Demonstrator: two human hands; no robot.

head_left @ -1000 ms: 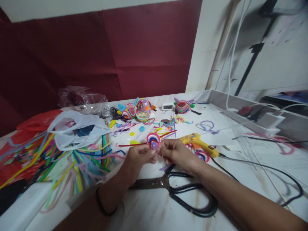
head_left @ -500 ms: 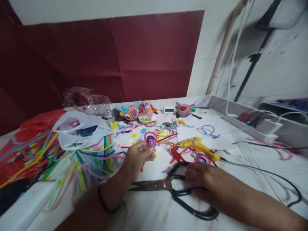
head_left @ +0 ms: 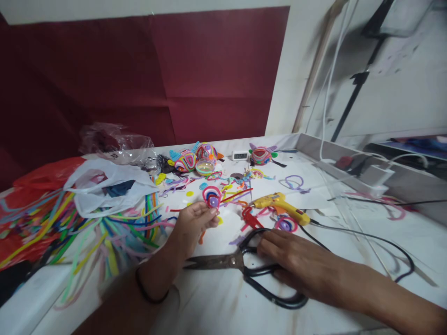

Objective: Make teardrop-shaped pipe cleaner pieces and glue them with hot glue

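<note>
My left hand (head_left: 196, 218) pinches a teardrop-shaped pipe-cleaner coil (head_left: 211, 198) between thumb and fingers; it has a pink outer loop, with red, white, blue and purple inside. My right hand (head_left: 291, 256) is closed around a black handle of the large scissors (head_left: 223, 262), whose dark blades point left beneath my left wrist. Just beyond my right hand lies a similar coil (head_left: 286, 224) with a purple centre. A yellow glue gun (head_left: 281, 204) rests past it, its red trigger (head_left: 251, 218) towards me. My right fingertips are partly hidden.
Loose pipe cleaners (head_left: 115, 237) spread at left beside a white plastic bag (head_left: 108, 186) and red bag (head_left: 45, 181). Decorated balls (head_left: 186, 160) and a small digital clock (head_left: 240, 156) stand at the back. The glue gun's cord (head_left: 366, 231) curves right, near a power strip (head_left: 372, 186).
The whole view has shifted slightly, so things appear farther left and a little higher. The coil beyond my right hand shows more fully. Both hands keep their holds.
</note>
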